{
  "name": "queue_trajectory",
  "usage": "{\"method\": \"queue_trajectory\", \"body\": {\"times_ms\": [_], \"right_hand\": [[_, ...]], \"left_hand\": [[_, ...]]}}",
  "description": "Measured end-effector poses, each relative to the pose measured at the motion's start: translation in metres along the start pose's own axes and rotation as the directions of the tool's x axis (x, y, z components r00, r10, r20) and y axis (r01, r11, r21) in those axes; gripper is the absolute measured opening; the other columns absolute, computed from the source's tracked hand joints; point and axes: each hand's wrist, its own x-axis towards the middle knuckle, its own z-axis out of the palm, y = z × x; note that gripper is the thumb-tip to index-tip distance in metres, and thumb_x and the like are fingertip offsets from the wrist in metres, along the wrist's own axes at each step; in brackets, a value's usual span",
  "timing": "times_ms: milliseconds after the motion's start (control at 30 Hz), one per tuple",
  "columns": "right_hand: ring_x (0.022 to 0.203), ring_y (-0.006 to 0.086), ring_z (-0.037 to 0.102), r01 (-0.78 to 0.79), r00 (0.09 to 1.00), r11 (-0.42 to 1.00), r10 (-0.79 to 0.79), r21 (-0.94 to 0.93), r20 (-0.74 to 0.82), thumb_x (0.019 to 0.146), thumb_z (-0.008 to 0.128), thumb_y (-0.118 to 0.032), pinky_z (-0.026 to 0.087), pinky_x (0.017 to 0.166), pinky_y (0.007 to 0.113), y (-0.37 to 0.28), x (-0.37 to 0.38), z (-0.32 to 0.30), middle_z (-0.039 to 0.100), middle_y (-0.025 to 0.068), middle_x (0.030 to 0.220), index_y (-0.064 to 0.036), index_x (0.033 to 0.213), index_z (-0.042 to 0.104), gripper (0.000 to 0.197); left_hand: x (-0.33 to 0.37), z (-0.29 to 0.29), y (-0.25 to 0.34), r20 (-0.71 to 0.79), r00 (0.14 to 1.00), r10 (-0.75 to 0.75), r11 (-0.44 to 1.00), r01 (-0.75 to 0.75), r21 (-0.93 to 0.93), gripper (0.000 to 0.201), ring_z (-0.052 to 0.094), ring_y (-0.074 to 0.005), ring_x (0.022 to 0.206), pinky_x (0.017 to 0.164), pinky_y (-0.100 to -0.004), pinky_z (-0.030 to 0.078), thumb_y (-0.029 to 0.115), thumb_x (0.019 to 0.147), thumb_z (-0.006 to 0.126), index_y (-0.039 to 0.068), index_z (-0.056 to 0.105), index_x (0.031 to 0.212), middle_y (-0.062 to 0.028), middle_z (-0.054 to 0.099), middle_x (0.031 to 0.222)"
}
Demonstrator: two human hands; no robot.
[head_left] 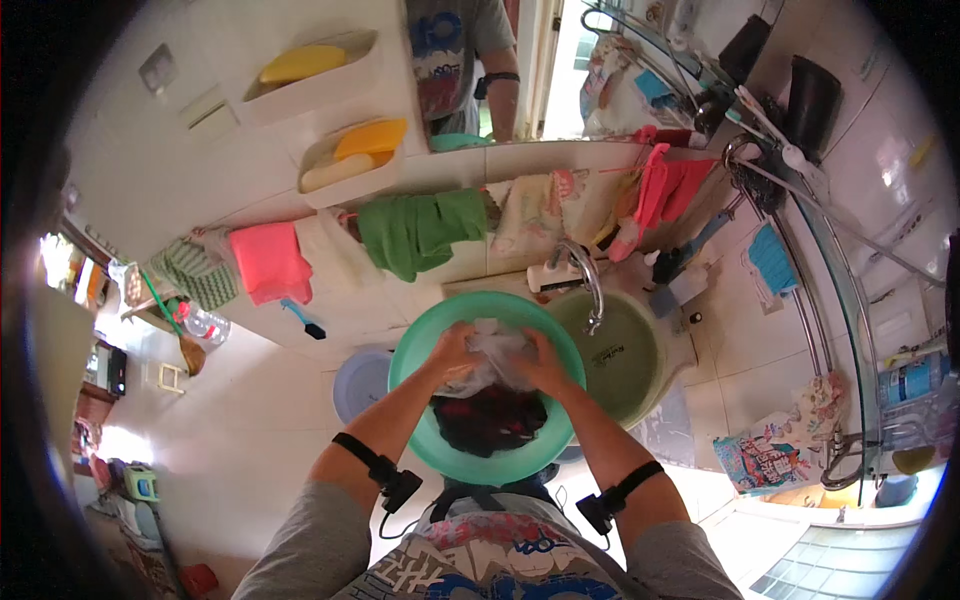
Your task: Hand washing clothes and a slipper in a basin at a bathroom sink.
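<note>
- In the head view, a round turquoise basin (430, 325) is seen in front of the person's body and is taken as the landmark.
- Inside the turquoise basin, in its far half, a whitish, thin material (492, 362) is held up between both hands; its outline is blurred.
- By the left hand (455, 352), the whitish material is gripped at its left side with curled fingers, over the basin's left half.
- By the right hand (543, 364), the same material is grasped at its right side, over the basin's right half; how tightly it is pinched cannot be told.
- In the near half of the turquoise basin, a dark, reddish cloth (490, 422) is bunched, and its far edge is partly covered by the whitish material.
- To the right of the turquoise basin, an olive-green sink (625, 365) is partly overlapped by its rim, and a curved chrome faucet (596, 290) is mounted beyond.
- To the left of the turquoise basin, a pale blue basin (358, 388) is partly hidden by it.
- Beyond the turquoise basin, a green towel (425, 232) is hung along the tiled wall, with a pink cloth (270, 262) hung farther left.
</note>
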Motion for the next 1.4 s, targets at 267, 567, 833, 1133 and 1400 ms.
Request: {"method": "queue_trajectory", "body": {"times_ms": [267, 567, 833, 1133, 1400], "right_hand": [[0.123, 0.0253, 0.04, -0.297, 0.945, 0.399, 0.25, 0.867, 0.209, 0.089, 0.047, -0.051, 0.037, 0.099, 0.037, -0.094, -0.041, 0.005, 0.038, 0.0093, 0.137, -0.0093, 0.136, 0.034, 0.064], [0.105, 0.0245, 0.055, -0.223, 0.975, 0.281, 0.045, 0.933, 0.22, 0.091, 0.05, -0.041, 0.047, 0.086, 0.038, -0.127, -0.039, 0.025, 0.053, 0.0098, 0.12, -0.0098, 0.127, 0.041, 0.049], [0.105, 0.0269, 0.055, -0.165, 0.986, 0.204, 0.03, 0.965, 0.162, 0.091, 0.049, -0.042, 0.047, 0.087, 0.038, -0.12, -0.038, 0.021, 0.054, 0.0116, 0.118, -0.0078, 0.128, 0.043, 0.05], [0.111, 0.0267, 0.052, -0.127, 0.984, 0.468, 0.169, 0.874, 0.053, 0.09, 0.042, -0.054, 0.046, 0.09, 0.043, -0.123, -0.041, 0.04, 0.051, 0.011, 0.123, -0.0089, 0.13, 0.041, 0.061], [0.108, 0.0246, 0.054, -0.29, 0.945, 0.382, 0.259, 0.878, 0.199, 0.087, 0.05, -0.052, 0.047, 0.086, 0.05, -0.146, -0.077, 0.042, 0.053, 0.0086, 0.12, -0.0089, 0.129, 0.042, 0.061]], "left_hand": [[-0.016, -0.036, 0.07, -0.073, 0.973, -0.22, 0.481, 0.043, -0.876, 0.042, 0.058, -0.0205, 0.078, 0.07, -0.0303, 0.047, 0.008, 0.068, 0.066, -0.004, 0.055, 0.106, -0.0107, 0.059, 0.092], [-0.014, -0.022, 0.071, 0.033, 0.983, -0.18, 0.371, 0.099, -0.923, 0.073, 0.046, -0.026, 0.115, 0.096, -0.0361, 0.039, 0.012, 0.071, 0.071, -0.002, 0.033, 0.133, -0.0166, 0.046, 0.124], [-0.054, -0.042, 0.053, 0.06, 0.998, -0.02, 0.922, 0.041, -0.384, 0.104, 0.034, -0.027, 0.127, 0.105, -0.0369, 0.03, 0.029, 0.068, 0.079, 0.004, 0.011, 0.143, -0.0166, 0.029, 0.14], [-0.056, -0.038, 0.053, 0.182, 0.982, 0.048, 0.299, 0.159, -0.941, 0.085, 0.045, -0.0243, 0.119, 0.098, -0.0381, 0.04, 0.009, 0.068, 0.078, 0.003, 0.027, 0.135, -0.0128, 0.045, 0.128], [-0.058, -0.012, 0.032, 0.181, 0.983, -0.04, 0.04, 0.182, -0.982, 0.055, 0.054, -0.0244, 0.108, 0.092, -0.0378, 0.046, -0.003, 0.08, 0.059, 0.002, 0.035, 0.13, -0.0137, 0.053, 0.119]]}}
